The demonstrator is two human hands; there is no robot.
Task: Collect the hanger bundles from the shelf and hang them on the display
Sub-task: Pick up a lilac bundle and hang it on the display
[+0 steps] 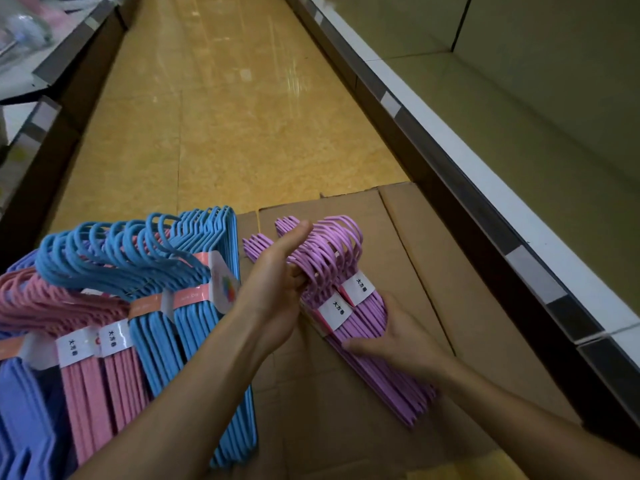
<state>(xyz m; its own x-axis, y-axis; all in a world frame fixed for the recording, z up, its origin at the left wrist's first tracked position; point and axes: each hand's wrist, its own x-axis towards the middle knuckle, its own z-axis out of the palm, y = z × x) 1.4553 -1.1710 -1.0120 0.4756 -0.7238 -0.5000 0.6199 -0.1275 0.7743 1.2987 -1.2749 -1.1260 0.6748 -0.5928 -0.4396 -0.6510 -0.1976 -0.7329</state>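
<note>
Beside the flattened cardboard (363, 393) lie hanger bundles by colour: two blue bundles (194, 327), two pink bundles (93, 382) left of those, and two lilac bundles (349, 306) on the cardboard itself. One violet bundle (20, 410), perhaps more, sits at the far left edge. Two hands (273, 289) are there.

Hanger bundles (360, 327) lie on flattened cardboard (346, 410), more bundles (138, 306) left, shelf (519, 168) right.

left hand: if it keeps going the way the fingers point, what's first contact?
The left hand, already gripping the purple hanger hooks, points up and right. Beyond the hooks lies the flattened cardboard, probably first contact; depth is unclear.
</note>
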